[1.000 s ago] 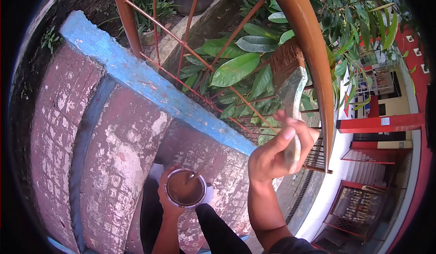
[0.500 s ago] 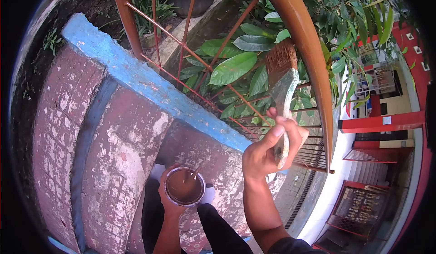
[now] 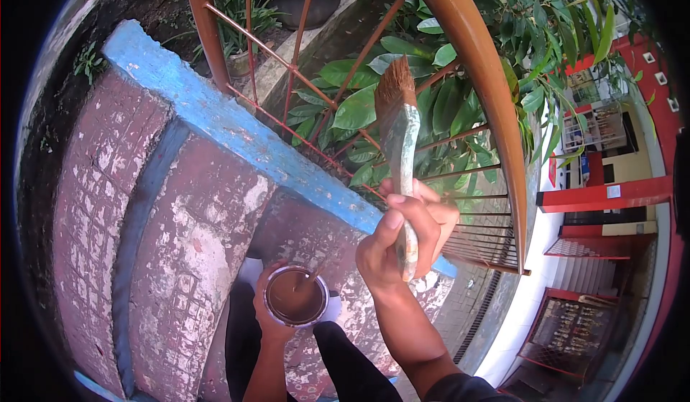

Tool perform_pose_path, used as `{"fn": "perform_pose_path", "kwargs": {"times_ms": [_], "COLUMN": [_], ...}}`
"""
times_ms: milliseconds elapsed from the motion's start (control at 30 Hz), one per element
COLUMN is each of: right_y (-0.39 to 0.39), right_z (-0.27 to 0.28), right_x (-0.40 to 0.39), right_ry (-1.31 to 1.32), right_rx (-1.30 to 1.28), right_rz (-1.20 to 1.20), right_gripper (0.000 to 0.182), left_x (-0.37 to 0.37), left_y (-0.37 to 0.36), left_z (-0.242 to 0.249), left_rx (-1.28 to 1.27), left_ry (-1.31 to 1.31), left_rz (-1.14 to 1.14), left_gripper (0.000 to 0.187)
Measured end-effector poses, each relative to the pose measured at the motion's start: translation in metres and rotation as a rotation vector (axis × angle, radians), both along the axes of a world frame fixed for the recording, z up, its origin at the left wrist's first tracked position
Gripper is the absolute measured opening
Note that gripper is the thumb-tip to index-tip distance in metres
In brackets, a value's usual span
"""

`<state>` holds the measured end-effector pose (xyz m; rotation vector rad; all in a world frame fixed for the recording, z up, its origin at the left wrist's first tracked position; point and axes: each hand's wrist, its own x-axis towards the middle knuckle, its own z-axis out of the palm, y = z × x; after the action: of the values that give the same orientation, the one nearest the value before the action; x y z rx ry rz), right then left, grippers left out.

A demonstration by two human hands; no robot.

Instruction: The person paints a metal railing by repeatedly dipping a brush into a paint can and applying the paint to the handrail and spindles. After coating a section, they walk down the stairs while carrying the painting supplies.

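My right hand (image 3: pixel 404 233) is closed around the worn, pale handle of a paintbrush (image 3: pixel 397 125), held up with its brown-coated bristles pointing upward. The bristles overlap green leaves seen through the metal railing (image 3: pixel 332 104). Lower down, my left hand (image 3: pixel 269 316) grips a cup of brown paint (image 3: pixel 295 296) from its left side. A thin stick (image 3: pixel 307 281) leans in the paint. Above the brush curves the thick brown top rail (image 3: pixel 483 50), apart from the bristles.
Below me is a peeling maroon and white wall (image 3: pixel 194 251) with a blue-painted ledge (image 3: pixel 215 132). Leafy branches (image 3: pixel 553 50) and a dark plant pot (image 3: pixel 305 0) lie beyond the railing. On the right stands a building with a red beam (image 3: pixel 604 197).
My right hand has moved left with the paintbrush, which now stands more upright and farther from the thick rail. My left hand and the cup have stayed nearly still.
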<state>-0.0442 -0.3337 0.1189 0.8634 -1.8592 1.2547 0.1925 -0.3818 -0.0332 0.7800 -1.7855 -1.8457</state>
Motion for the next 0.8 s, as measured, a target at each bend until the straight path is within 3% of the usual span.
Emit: {"fn": "perform_pose_path", "kwargs": {"times_ms": [467,667,733,767,800], "right_y": [0.029,0.03,0.047,0.06,0.079], "right_z": [-0.014,0.001,0.015,0.024,0.035], "right_x": [-0.026,0.007,0.029,0.036,0.041], "right_ry": [-0.016,0.018,-0.053,-0.036,-0.085], "right_rx": [-0.022,0.067,0.065,0.035,0.045], "right_rz": [-0.254,0.093,0.211,0.201,0.197], "right_gripper": [0.016,0.008,0.022,0.022,0.024], "left_x": [0.002,0.005,0.007,0.011,0.011], "left_y": [0.005,0.014,0.016,0.018,0.025], "left_z": [0.006,0.016,0.012,0.001,-0.001], "left_rx": [0.022,0.04,-0.119,-0.078,-0.003], "left_ry": [0.014,0.014,-0.004,0.001,0.069], "left_rz": [0.03,-0.004,-0.025,-0.028,-0.001], "left_gripper": [0.099,0.094,0.094,0.106,0.103]}}
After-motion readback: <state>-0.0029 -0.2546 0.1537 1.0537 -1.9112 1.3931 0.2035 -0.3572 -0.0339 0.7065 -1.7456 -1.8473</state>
